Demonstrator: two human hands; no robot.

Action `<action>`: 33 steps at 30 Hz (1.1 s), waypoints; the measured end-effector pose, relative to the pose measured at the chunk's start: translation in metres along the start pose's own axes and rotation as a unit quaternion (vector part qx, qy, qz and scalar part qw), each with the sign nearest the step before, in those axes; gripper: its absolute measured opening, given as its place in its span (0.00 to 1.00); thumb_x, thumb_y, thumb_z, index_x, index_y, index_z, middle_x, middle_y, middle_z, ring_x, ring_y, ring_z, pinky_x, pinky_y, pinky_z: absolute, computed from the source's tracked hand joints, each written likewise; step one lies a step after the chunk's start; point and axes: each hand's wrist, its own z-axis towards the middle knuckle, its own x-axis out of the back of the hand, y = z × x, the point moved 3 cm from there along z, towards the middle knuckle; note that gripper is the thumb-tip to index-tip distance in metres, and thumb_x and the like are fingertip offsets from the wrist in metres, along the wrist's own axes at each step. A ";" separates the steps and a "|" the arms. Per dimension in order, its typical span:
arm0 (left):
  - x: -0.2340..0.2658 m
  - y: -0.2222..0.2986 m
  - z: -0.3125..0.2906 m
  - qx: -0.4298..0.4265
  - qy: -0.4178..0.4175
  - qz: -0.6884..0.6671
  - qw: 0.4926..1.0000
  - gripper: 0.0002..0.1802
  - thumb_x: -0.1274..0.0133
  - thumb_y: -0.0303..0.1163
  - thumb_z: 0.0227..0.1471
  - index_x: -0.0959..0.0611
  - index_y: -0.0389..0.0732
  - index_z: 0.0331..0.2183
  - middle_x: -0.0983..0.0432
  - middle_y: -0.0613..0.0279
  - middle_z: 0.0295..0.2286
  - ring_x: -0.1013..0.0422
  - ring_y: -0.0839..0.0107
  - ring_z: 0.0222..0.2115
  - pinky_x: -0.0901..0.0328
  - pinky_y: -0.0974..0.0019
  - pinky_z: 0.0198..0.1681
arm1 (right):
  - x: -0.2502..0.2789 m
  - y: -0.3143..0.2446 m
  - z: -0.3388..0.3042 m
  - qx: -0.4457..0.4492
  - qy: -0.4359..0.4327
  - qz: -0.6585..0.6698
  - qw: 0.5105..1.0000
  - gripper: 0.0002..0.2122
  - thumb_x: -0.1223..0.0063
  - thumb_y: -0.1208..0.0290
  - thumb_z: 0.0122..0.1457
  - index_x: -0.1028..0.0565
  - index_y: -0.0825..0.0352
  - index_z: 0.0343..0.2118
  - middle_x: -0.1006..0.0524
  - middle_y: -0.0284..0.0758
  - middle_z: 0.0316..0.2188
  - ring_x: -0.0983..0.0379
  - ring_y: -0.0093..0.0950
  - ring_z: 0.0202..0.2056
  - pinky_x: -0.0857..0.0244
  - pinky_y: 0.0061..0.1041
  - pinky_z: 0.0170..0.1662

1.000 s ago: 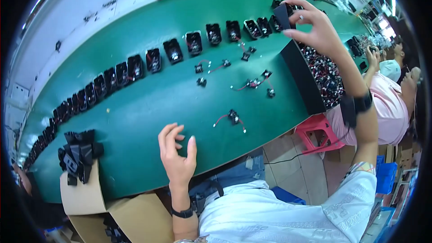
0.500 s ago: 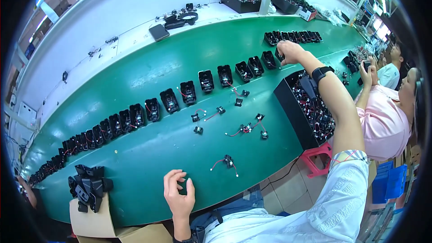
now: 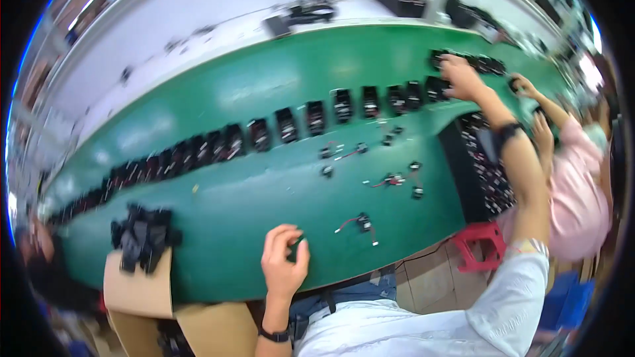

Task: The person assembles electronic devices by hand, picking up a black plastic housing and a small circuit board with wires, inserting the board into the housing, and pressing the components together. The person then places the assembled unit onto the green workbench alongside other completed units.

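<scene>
A long row of open black plastic housings [image 3: 315,118] with small parts and red wires inside crosses the green table. At its right end my right hand [image 3: 463,79] reaches out, fingers and thumb bent round a black housing [image 3: 436,88]; blur hides the exact grip. My left hand [image 3: 284,266] hovers over the table's near edge, fingers curved, thumb apart, holding nothing. In front of it lies a small black part with red wires [image 3: 364,223]. Several similar wired parts [image 3: 395,180] are scattered between the left hand and the row.
A black bin [image 3: 463,172] full of small parts stands at the right above a red stool [image 3: 477,244]. Black plastic pieces [image 3: 144,235] lie by an open carton [image 3: 139,287] at left. A co-worker's hand [image 3: 526,86] holds something black at far right. More housings [image 3: 486,64] line up behind.
The whole view has swung, so the table's things appear farther right, and it is blurred. My right hand stays at the row's end. The co-worker's hand now reaches out over the table.
</scene>
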 end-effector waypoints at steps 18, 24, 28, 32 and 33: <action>0.188 -0.068 0.046 0.109 0.204 0.429 0.873 0.25 0.32 0.34 0.45 0.19 0.39 0.46 0.26 0.52 0.45 0.31 0.51 0.48 0.35 0.54 0.53 | 0.076 -0.354 -0.140 0.254 -0.117 0.227 0.933 0.21 0.30 0.70 0.48 0.27 0.65 0.44 0.30 0.42 0.49 0.25 0.42 0.42 0.28 0.39 0.43; 0.125 -0.052 0.015 0.038 0.116 0.285 0.951 0.22 0.33 0.29 0.46 0.19 0.38 0.44 0.26 0.52 0.43 0.30 0.50 0.45 0.33 0.54 0.51 | 0.061 -0.361 -0.137 0.164 -0.084 0.375 0.908 0.09 0.38 0.82 0.52 0.25 0.67 0.35 0.27 0.40 0.42 0.21 0.36 0.31 0.26 0.33 0.35; 0.073 -0.018 0.009 -0.056 0.037 0.192 0.979 0.18 0.36 0.26 0.47 0.17 0.40 0.43 0.20 0.56 0.41 0.26 0.54 0.44 0.33 0.55 0.48 | 0.054 -0.376 -0.126 0.128 -0.054 0.440 0.887 0.09 0.41 0.84 0.53 0.26 0.69 0.37 0.26 0.40 0.44 0.20 0.31 0.34 0.26 0.30 0.37; 0.038 -0.007 0.007 -0.120 0.021 0.138 0.983 0.15 0.37 0.25 0.47 0.17 0.42 0.41 0.19 0.62 0.35 0.26 0.59 0.42 0.35 0.58 0.46 | 0.032 -0.394 -0.116 0.009 -0.008 0.602 0.798 0.11 0.47 0.87 0.55 0.27 0.71 0.41 0.24 0.37 0.45 0.22 0.24 0.39 0.27 0.23 0.40; 0.036 -0.004 0.007 -0.153 0.020 0.134 0.979 0.13 0.36 0.26 0.47 0.16 0.42 0.39 0.19 0.64 0.33 0.25 0.60 0.42 0.35 0.58 0.46 | 0.028 -0.397 -0.115 -0.037 0.006 0.649 0.760 0.11 0.48 0.88 0.55 0.28 0.72 0.42 0.24 0.36 0.44 0.23 0.22 0.40 0.27 0.20 0.41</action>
